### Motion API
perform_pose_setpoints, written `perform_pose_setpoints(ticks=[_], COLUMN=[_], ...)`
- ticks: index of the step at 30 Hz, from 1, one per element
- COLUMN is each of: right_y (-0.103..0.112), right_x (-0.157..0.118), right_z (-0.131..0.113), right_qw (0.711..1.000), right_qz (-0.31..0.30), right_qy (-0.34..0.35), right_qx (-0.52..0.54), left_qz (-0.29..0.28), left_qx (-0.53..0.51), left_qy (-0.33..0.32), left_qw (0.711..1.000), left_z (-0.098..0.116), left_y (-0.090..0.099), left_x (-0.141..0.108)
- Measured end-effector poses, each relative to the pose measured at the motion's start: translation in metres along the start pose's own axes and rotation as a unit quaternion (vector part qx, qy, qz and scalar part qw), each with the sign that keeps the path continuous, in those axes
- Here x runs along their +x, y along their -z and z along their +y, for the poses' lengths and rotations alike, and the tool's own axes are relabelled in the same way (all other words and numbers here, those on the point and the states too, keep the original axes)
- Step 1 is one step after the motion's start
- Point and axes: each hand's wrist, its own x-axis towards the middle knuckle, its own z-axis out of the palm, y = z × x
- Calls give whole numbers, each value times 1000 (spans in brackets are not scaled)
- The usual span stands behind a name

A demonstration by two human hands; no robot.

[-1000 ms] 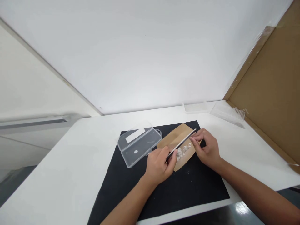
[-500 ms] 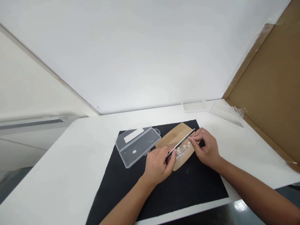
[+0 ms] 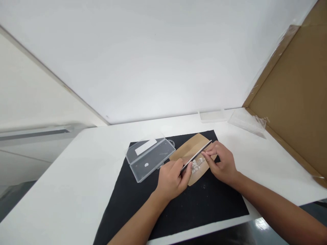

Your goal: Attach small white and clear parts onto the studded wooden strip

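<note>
A thin dark strip with a pale edge slants up to the right above a tan paper tray. My left hand grips its lower left end between thumb and fingers. Near the upper right part, my right hand pinches at the strip's edge; whatever lies between those fingertips is too small to make out. Small white scraps lie in the tray below the strip. Left of the hands, a clear plastic case lies open with a white label on it.
A black mat lies under the work on the white table. At the back stand a shallow clear tray and a transparent box. A cardboard panel rises at the right.
My right hand has moved slightly left and down along the strip. My left hand keeps its grip in nearly the same place.
</note>
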Motion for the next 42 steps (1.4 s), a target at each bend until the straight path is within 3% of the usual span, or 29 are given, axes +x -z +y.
perform_pose_setpoints(ticks=[7, 14, 21, 28, 35, 42], right_y=[6, -1, 8, 2, 9, 7], right_x=[6, 1, 8, 4, 8, 3], right_z=[8, 0, 10, 0, 7, -4], right_qw=[996, 997, 996, 991, 989, 989], right_qz=[53, -18, 42, -18, 37, -7], right_qy=[-47, 58, 4, 99, 70, 122], right_qx=[-48, -53, -81, -87, -125, -83], left_qz=[3, 0, 1, -13, -38, -32], left_qx=[14, 9, 11, 2, -17, -4], left_qy=[-10, -13, -15, -7, -11, -14], left_qw=[1000, 1000, 1000, 1000, 999, 999], left_z=[0, -1, -1, -2, 0, 0], left_y=[1, 1, 0, 0, 0, -1], left_x=[2, 3, 3, 2, 3, 2])
